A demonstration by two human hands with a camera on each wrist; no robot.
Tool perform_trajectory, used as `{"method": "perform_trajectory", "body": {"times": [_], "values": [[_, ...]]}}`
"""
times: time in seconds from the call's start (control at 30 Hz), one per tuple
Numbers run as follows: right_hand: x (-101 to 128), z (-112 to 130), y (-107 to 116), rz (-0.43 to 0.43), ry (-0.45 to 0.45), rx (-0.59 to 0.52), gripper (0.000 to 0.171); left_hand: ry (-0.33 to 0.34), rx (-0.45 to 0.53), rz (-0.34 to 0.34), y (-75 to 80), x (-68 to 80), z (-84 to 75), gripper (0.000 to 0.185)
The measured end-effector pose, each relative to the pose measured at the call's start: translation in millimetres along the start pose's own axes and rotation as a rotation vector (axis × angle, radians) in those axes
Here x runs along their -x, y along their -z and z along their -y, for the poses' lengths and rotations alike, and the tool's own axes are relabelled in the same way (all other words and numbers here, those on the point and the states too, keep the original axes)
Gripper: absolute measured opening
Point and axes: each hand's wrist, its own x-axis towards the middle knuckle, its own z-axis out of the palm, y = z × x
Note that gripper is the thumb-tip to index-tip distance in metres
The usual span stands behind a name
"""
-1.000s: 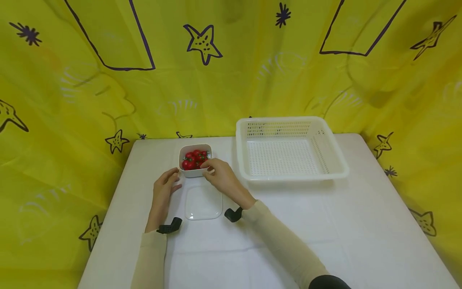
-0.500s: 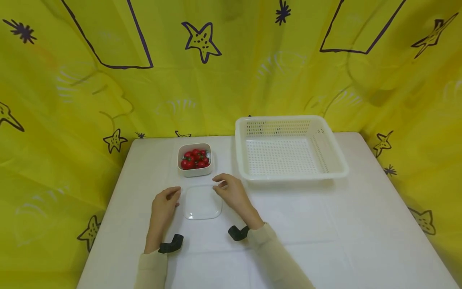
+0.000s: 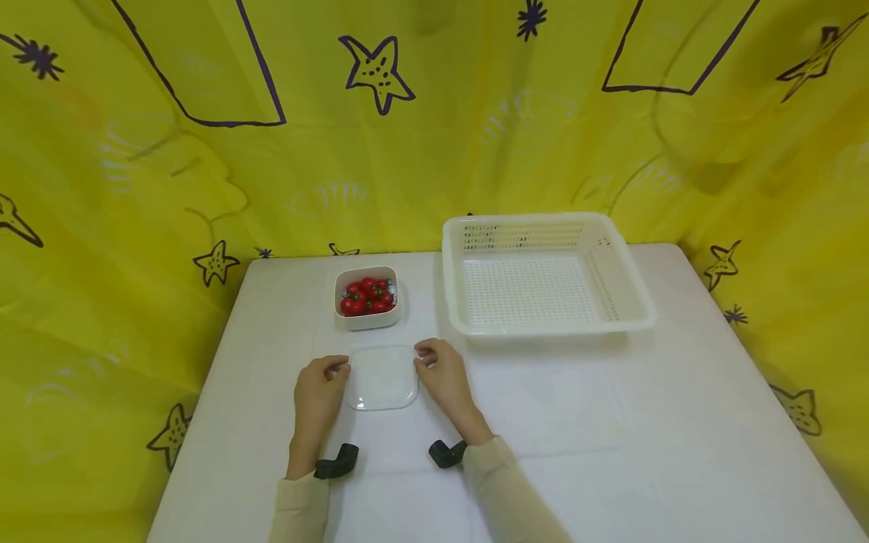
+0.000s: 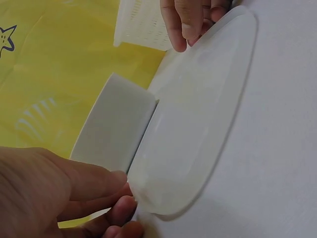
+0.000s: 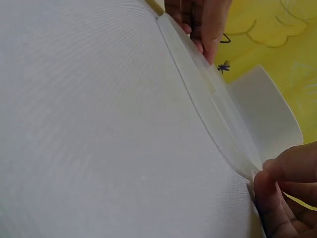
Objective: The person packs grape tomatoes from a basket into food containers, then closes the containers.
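So both hands are on the clear lid (image 3: 383,377), which lies flat on the white table (image 3: 611,437), just near of the small white bowl (image 3: 366,320) of cherry tomatoes (image 3: 366,296). The left hand (image 3: 320,386) pinches the lid's left edge with curled fingertips, and the right hand (image 3: 441,373) does the same on the right edge; in the wrist views the fingers wrap right at the rim, with the lid barely off the cloth, if at all. Looks to me like the lid pick-up step, grip just set. Next move, I'd guess, calls for an even lift from both sides so the lid stays level, then carrying it far to line up over the bowl. Both forearms lie low and roughly parallel, wrists near the table, palms turned inward. The big white basket (image 3: 631,324) sits far right, untouched.
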Motion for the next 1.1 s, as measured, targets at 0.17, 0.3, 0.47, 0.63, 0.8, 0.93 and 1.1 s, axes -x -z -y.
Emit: {"method": "perform_trajectory", "body": {"times": [0.17,0.3,0.47,0.63,0.8,0.93,1.1], "values": [[-0.9,-4.9,-0.1,-0.039,0.016,-0.012,0.018,-0.021,-0.007,-0.039,-5.6,-1.9,-2.3,0.020],[-1.8,-5.4,0.4,-0.047,0.019,0.031,0.016,-0.028,-0.014,-0.050,-6.5,-3.2,-3.1,0.019],[-1.6,-3.6,1.1,-0.046,0.002,0.078,0.015,-0.041,-0.024,-0.050,-7.0,-4.7,-2.8,0.020],[0.8,-2.3,1.4,-0.036,-0.002,0.078,0.016,-0.034,-0.033,-0.029,-6.8,-5.1,-0.7,0.021],[5.2,-1.9,0.0,-0.012,-0.016,0.029,0.020,-0.028,0.006,-0.005,-1.8,-2.6,0.5,0.022],[10.4,1.6,-1.7,-0.005,-0.041,-0.028,0.022,-0.028,0.029,0.003,4.6,-0.4,-1.1,0.023],[14.1,6.8,-2.0,-0.002,-0.059,-0.110,0.024,-0.032,0.011,0.002,15.5,0.9,-7.9,0.024]]}}
